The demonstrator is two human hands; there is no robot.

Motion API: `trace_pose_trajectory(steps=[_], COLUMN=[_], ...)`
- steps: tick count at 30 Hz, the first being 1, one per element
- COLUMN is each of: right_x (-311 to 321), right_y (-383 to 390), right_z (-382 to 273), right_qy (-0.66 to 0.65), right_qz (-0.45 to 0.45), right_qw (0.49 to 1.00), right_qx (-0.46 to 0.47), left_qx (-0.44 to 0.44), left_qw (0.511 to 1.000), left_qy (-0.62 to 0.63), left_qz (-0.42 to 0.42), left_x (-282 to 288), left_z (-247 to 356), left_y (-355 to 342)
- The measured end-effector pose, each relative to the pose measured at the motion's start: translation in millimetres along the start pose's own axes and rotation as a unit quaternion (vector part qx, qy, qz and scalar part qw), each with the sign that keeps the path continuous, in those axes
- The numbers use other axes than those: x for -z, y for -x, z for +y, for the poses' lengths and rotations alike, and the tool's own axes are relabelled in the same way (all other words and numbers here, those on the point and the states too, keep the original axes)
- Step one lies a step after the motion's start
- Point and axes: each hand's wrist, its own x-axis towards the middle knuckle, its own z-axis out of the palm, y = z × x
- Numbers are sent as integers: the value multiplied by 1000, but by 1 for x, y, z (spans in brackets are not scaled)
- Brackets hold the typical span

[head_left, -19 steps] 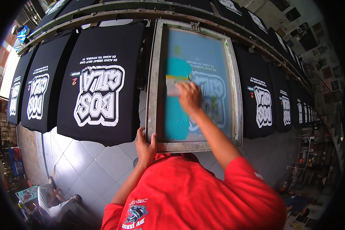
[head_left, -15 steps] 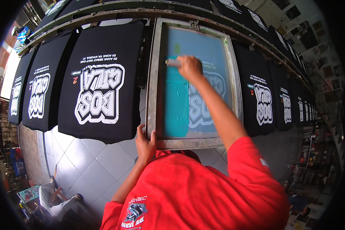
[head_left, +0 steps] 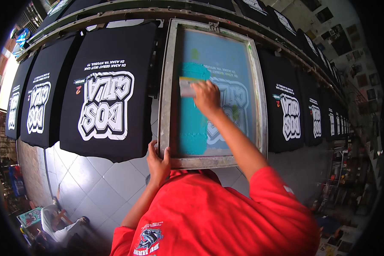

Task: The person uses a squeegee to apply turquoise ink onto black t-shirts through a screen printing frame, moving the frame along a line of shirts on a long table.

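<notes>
Holding a squeegee [head_left: 187,89]: right hand [head_left: 207,97], fingers closed on its body, over the left half of the mesh [head_left: 232,51], yellow edge facing the far rail; whether the blade touches the mesh cannot be told. Steadying the screen frame [head_left: 262,128]: left hand [head_left: 158,165], at the near left corner, thumb on the rail, fingers along the outer edge, grip narrow.

Screen frame: rectangular, pale, worn; metal fitting [head_left: 213,27] at far edge; pale lettering visible through the mesh.

Teal ink [head_left: 193,128]: long band along the inner left side, reaching nearly to the near rail and a little beyond the squeegee.

Room for travel: slim strip between squeegee and left rail; long run toward the near rail; blue mesh toward the far rail. Right forearm [head_left: 237,141] spans the right half.

Flanks: printed black shirt [head_left: 106,51] at left, across a narrow gap; second black shirt [head_left: 277,77] just beside the right edge. Tiled floor [head_left: 104,183] beyond the near edges.
</notes>
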Motion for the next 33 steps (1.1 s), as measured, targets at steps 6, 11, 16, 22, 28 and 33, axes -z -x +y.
trace_pose_trajectory(steps=[6, 11, 16, 22, 28, 33], right_x=[39, 73, 98, 97, 87, 101], right_y=[-112, -83, 12, 145, 198, 208], right_z=[44, 27, -23, -89, -109, -81], right_qy=[-35, -65, -74, -61, -119, -216], right_qz=[-175, -140, -95, -20, -50, 17], right_qw=[983, 986, 992, 998, 992, 972], right_qx=[-35, -69, -36, -15, -16, -89], left_qx=[-2, -17, -26, -24, -43, -48], left_qw=[1000, 1000, 999, 1000, 999, 999], left_qy=[6, 14, 19, -9, 3, -13], left_qz=[3, -4, 6, -7, 7, -6], left_x=[1, -3, -3, 2, -1, -7], left_z=[-5, -13, -13, 0, 2, -14], left_y=[0, -3, 0, 1, 2, -3])
